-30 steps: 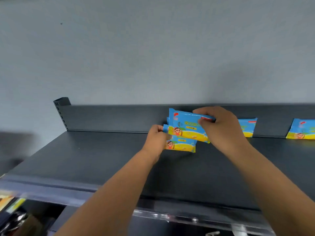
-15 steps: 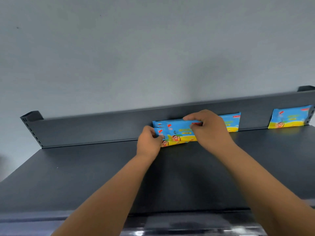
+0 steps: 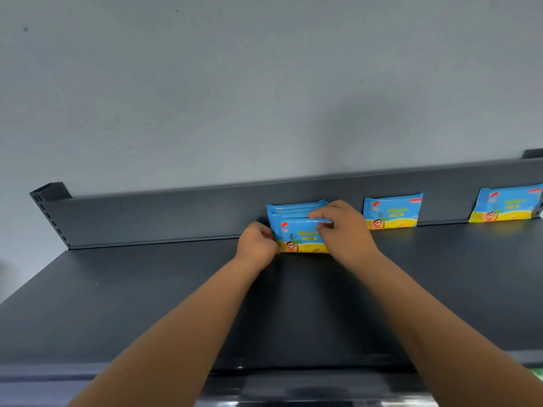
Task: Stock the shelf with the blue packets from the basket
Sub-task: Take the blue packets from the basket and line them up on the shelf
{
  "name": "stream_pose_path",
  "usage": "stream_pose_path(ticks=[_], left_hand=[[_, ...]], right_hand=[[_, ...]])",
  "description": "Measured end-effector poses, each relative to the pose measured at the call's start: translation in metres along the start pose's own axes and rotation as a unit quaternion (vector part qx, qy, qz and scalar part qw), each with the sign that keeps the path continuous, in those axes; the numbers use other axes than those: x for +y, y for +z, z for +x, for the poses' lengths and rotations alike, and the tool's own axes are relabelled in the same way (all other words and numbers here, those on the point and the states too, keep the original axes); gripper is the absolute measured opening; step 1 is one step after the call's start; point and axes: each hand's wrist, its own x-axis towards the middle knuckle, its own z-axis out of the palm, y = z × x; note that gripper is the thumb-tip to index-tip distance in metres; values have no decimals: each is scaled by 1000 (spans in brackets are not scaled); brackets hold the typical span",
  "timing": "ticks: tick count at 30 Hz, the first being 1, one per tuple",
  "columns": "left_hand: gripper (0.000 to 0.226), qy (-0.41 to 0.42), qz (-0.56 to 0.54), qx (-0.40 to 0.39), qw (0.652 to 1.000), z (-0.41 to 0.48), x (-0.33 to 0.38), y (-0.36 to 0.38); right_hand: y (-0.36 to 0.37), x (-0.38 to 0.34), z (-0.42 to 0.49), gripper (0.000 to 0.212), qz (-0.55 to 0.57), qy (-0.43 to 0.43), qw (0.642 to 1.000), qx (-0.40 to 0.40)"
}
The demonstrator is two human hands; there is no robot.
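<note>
— Plain grey wall (image 3: 264,83) behind, and a dark shelf (image 3: 132,304) in front of it with an upright back panel (image 3: 161,218). Where are the goods?

— A bunch of blue packets (image 3: 296,235) stands on edge on the shelf, against the back panel, about the middle of the view. Several top edges show one behind another.

— And the hands?

— Both are on it. The left hand (image 3: 257,245) is at the bunch's left end, its grip clamped there with curled fingers. The right hand (image 3: 345,230) comes over the right end, and its grip pinches the top edge of the front packet between thumb and fingers.

— Different from a second ago?

— Yes. Then the packets were held clear of the back panel, fanned, one hanging lower than the rest. Half a second ago they had reached the panel, but the front one sat skewed down to the left. Now they are squared up, with the edges in line.

— Anything else on the shelf?

— A single packet (image 3: 392,211) leans on the panel just right of the right hand. Earlier the hand covered part of it; now it shows whole. A far packet (image 3: 505,205) leans further right, at the edge of view, well apart from the others.
</note>
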Motion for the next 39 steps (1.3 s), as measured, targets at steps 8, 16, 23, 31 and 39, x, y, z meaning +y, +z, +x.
stream_pose_path(ticks=[8,16,23,31,39], left_hand=[[51,36,-47,-67,996,-3,4,-1],[35,44,-80,-82,993,-6,4,-1],[17,19,-35,-101,994,-1,12,-13],[47,-5,-22,-31,999,-11,16,-9],[91,79,260,165,948,-42,23,-22]], right_hand=[[5,3,9,71,4,125,992,23],[5,3,5,29,213,217,948,-94],[9,-1,5,18,150,192,964,-106],[16,-5,0,54,73,181,980,-45],[25,-58,-22,75,-115,-3,992,51]])
